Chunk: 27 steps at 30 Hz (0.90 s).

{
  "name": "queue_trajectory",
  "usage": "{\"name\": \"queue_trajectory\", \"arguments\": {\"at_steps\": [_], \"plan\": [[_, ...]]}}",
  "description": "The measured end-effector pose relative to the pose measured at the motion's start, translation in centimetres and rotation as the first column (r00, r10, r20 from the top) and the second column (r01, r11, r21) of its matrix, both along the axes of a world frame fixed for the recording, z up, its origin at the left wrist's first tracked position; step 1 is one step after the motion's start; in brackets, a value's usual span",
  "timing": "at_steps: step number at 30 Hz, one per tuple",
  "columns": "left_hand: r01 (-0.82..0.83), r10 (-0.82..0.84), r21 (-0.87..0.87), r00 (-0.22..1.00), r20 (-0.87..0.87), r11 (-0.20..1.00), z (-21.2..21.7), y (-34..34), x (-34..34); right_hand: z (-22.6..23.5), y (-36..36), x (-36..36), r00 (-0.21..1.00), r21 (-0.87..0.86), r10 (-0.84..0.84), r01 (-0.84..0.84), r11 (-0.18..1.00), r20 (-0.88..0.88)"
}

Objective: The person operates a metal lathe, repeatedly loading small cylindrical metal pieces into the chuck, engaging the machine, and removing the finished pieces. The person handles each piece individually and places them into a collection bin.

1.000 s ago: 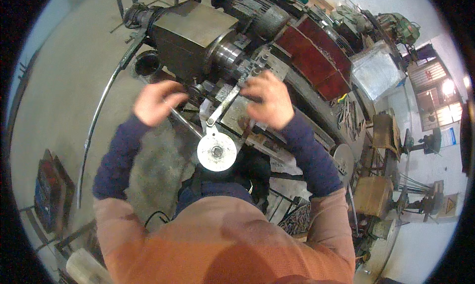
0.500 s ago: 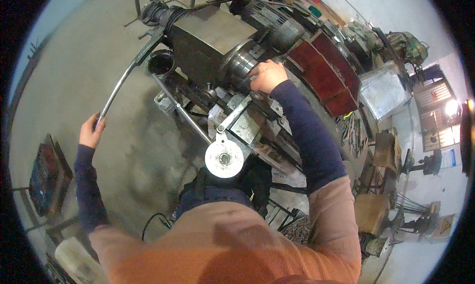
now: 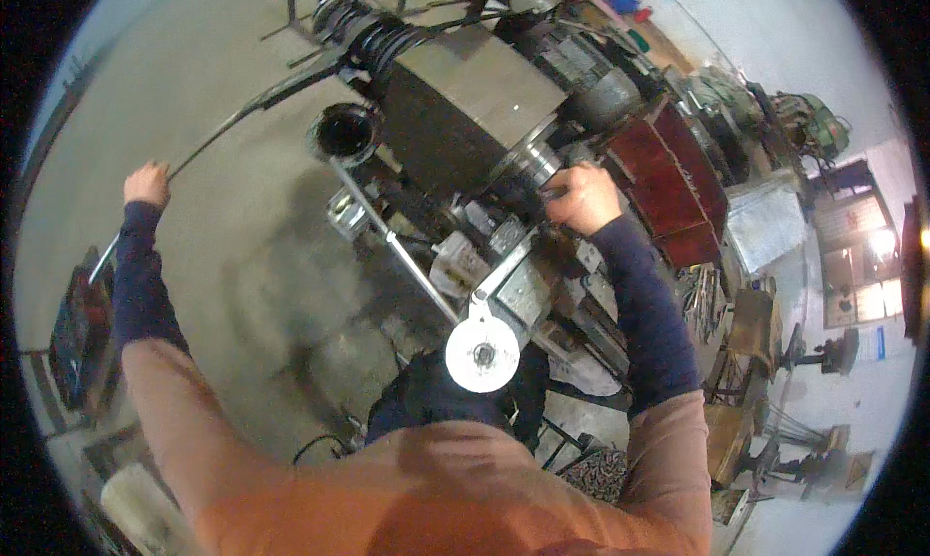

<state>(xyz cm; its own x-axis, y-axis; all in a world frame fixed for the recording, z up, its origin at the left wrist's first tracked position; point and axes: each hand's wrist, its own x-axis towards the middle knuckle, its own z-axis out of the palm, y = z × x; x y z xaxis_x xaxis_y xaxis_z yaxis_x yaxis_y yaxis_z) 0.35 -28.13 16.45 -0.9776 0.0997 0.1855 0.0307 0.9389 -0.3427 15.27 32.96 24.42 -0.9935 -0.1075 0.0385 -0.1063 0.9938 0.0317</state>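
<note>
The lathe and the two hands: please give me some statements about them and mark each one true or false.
1. The left hand grips a long thin bar. True.
2. The right hand rests on the white round handwheel. False: it is up at the lathe's round spindle end, apart from the handwheel.
3. Both hands touch each other. False: they are far apart.
4. The sleeves at the wrists are dark blue. True.

grey lathe headstock (image 3: 475,110), white handwheel (image 3: 481,355), dark red cover (image 3: 668,183)
</note>
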Motion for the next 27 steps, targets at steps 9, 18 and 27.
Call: {"name": "queue_trajectory", "arguments": {"at_steps": [9, 18, 27], "plan": [[0.039, -0.040, 0.061, 0.999, 0.025, 0.997, -2.4, 1.4, -2.3, -0.5, 0.2, -0.1, 0.998, -0.005, 0.036, -0.037, 0.999, -0.043], [0.286, -0.290, -0.051, 0.951, -0.106, 0.957, -2.1, -0.6, -5.2, 0.5, -0.3, 0.6, 1.000, -0.007, -0.025, 0.025, 1.000, -0.002], [0.673, -0.198, 0.448, 0.657, -0.727, 0.588, -4.9, 13.0, 0.3, 3.3, 2.1, 7.6, 0.880, -0.147, 0.103, -0.191, 0.970, -0.463]]}}
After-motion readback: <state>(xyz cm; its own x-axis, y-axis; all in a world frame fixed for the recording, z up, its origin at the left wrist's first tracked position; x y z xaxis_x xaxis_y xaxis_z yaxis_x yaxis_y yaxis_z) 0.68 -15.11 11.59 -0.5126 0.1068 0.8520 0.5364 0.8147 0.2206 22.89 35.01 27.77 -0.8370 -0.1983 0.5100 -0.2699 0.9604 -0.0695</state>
